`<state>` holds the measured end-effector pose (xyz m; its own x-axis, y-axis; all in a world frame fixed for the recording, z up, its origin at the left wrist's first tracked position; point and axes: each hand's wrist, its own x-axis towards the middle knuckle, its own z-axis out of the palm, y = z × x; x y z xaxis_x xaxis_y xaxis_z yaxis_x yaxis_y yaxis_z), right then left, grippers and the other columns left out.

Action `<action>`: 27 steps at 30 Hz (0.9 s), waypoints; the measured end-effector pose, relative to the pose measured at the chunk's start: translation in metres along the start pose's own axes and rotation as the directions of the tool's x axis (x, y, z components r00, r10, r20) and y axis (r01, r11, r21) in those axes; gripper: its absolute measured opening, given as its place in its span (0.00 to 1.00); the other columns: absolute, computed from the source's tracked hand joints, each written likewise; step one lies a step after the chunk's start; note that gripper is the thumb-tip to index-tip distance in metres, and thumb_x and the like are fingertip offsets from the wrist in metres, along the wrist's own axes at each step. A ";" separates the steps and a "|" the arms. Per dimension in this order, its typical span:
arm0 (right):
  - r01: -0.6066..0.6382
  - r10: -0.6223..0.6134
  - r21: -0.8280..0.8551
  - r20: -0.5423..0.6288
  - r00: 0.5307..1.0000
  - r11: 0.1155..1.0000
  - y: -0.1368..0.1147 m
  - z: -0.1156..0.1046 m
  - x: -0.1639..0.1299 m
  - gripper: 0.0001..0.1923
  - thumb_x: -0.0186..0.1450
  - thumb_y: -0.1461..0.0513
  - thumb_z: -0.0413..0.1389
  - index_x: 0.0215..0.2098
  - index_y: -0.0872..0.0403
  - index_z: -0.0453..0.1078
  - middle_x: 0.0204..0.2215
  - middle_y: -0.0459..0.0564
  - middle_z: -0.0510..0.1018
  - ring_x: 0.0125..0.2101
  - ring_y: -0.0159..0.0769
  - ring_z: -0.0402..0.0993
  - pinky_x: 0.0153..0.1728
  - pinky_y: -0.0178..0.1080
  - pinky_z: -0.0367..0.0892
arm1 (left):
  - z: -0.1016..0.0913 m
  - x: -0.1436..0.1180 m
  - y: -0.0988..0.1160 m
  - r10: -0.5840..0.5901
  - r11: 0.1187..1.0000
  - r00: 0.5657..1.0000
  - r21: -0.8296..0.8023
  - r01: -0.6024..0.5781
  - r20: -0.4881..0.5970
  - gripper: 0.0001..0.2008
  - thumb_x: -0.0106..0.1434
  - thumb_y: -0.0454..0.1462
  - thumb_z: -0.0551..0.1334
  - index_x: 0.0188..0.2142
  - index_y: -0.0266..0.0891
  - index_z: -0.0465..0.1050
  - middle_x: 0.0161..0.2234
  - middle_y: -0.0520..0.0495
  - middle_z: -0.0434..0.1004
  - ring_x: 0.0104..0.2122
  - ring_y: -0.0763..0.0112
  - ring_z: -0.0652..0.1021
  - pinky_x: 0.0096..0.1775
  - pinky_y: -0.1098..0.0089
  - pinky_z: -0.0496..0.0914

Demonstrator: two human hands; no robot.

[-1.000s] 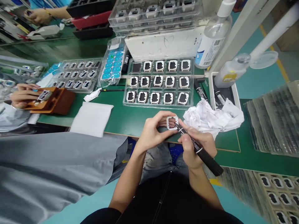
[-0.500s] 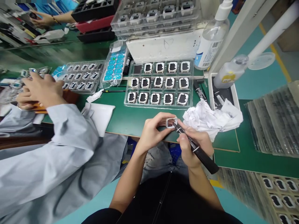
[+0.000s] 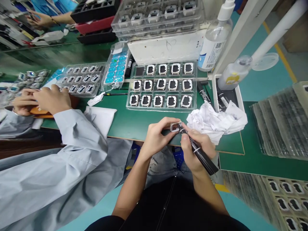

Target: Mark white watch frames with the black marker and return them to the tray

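Observation:
Between its thumb and fingers, my left hand [image 3: 158, 134] pinches a small silver watch case frame [image 3: 174, 127] near the table's front edge. My right hand [image 3: 196, 146] grips a black marker pen [image 3: 201, 156] like a writing tool, its tip at the frame's inner edge. Whether the tip touches the metal I cannot tell. Just beyond my hands lies a clear plastic tray [image 3: 161, 109] with rows of similar frames; its back left pocket [image 3: 140, 71] holds no frame. A crumpled white cloth [image 3: 214, 122] rests right of my hands.
A pump bottle [image 3: 214, 48] and a smaller bottle [image 3: 234, 73] stand at the right, near a white box [image 3: 240, 96] and a spare marker [image 3: 204, 93]. Stacked trays [image 3: 279, 122] fill the far right. On the left, a co-worker's hands [image 3: 51, 99] work over an orange block.
In my left hand the frame has tilted, and the marker has turned slightly steeper with my right hand. The co-worker's hands have come lower over the orange block. The whole view has shifted slightly.

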<state>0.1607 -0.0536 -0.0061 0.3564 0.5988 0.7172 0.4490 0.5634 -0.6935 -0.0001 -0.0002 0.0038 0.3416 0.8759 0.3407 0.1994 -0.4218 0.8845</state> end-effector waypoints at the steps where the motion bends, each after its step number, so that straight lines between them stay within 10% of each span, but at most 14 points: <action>1: 0.003 -0.003 0.003 -0.003 1.000 1.000 0.000 0.000 0.000 0.08 0.76 0.67 0.68 0.48 0.48 0.78 0.40 0.48 0.91 0.45 0.53 0.96 0.41 0.44 0.93 | 0.000 0.000 0.000 0.003 1.000 1.000 0.004 -0.003 -0.002 0.15 0.76 0.36 0.76 0.60 0.44 0.85 0.53 0.45 0.94 0.50 0.61 0.94 0.55 0.67 0.89; 27: -0.018 0.018 0.042 -0.005 1.000 0.999 0.000 0.000 -0.001 0.04 0.78 0.63 0.67 0.47 0.48 0.77 0.37 0.47 0.89 0.37 0.48 0.95 0.39 0.45 0.92 | 0.000 0.000 0.000 0.011 0.999 1.000 -0.035 -0.011 -0.017 0.14 0.76 0.38 0.76 0.59 0.44 0.84 0.52 0.46 0.94 0.49 0.63 0.94 0.54 0.68 0.89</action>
<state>0.1604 -0.0540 -0.0064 0.3686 0.6059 0.7050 0.4081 0.5759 -0.7084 0.0004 0.0002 0.0037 0.3279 0.8753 0.3555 0.1629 -0.4231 0.8913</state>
